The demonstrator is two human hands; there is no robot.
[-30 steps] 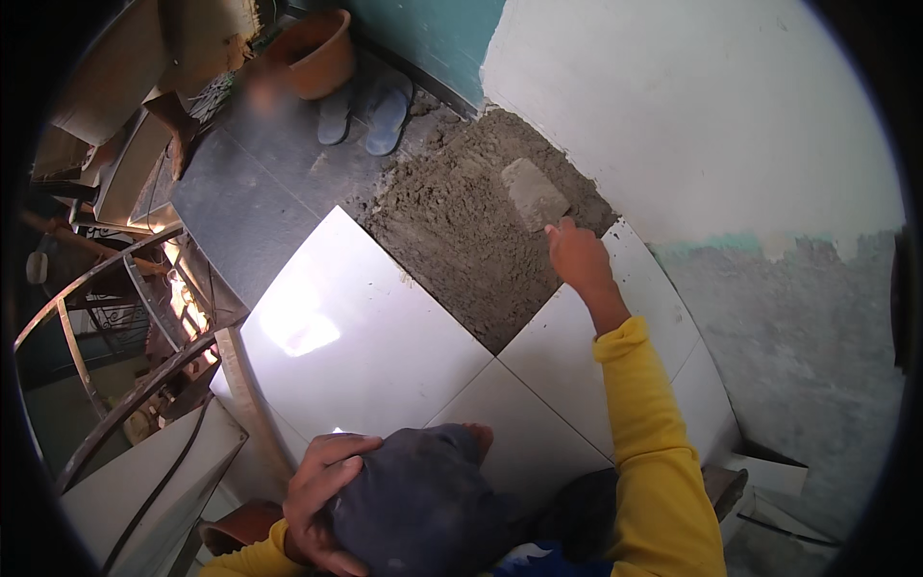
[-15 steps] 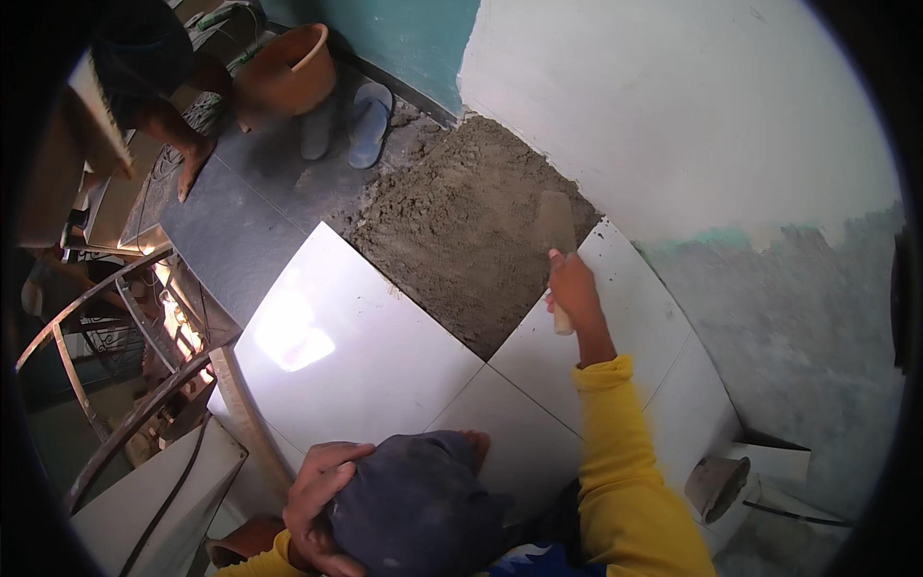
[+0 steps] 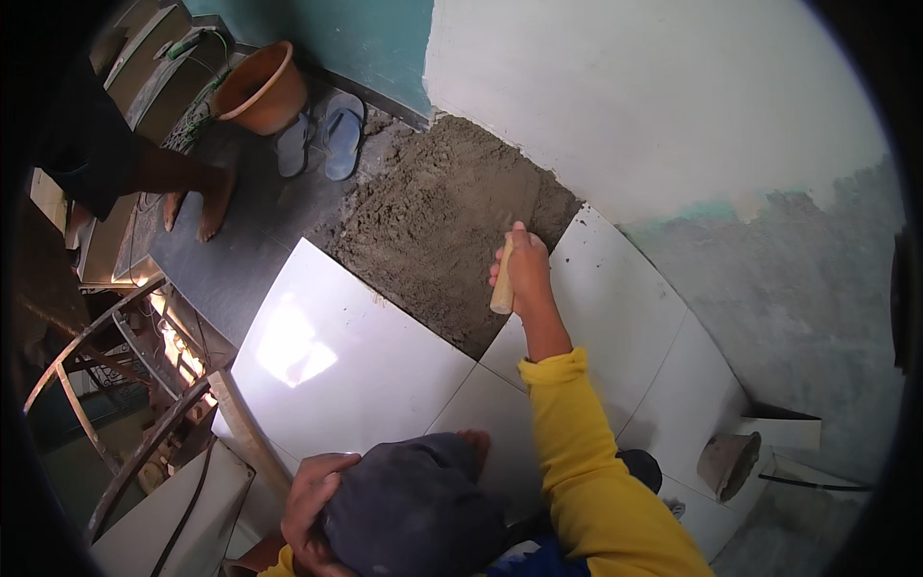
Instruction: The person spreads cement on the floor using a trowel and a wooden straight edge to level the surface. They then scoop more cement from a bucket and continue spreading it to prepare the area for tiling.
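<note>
My right hand (image 3: 525, 269) is closed round the pale wooden handle of a trowel (image 3: 501, 298). Its blade lies against the grey-brown mortar (image 3: 423, 212), is the same colour and is hard to make out. The mortar fills a square gap between the white floor tiles (image 3: 375, 365) and the wall, smoother near the trowel and lumpy towards the left. On my bent knee (image 3: 413, 500), in dark cloth, rests my left hand (image 3: 312, 505), fingers spread along its side and nothing seen in them.
Beyond the mortar lie blue-grey flip-flops (image 3: 343, 135) and an orange tub (image 3: 260, 91). Another person's bare legs (image 3: 207, 188) stand on the dark tiles at far left. A curved metal railing (image 3: 144, 447) runs along the left; a small bucket (image 3: 728, 466) sits at right.
My right hand has drawn the trowel leftwards across the mortar, away from the right-hand edge. The other person's legs have shifted. My left hand stays on the knee.
</note>
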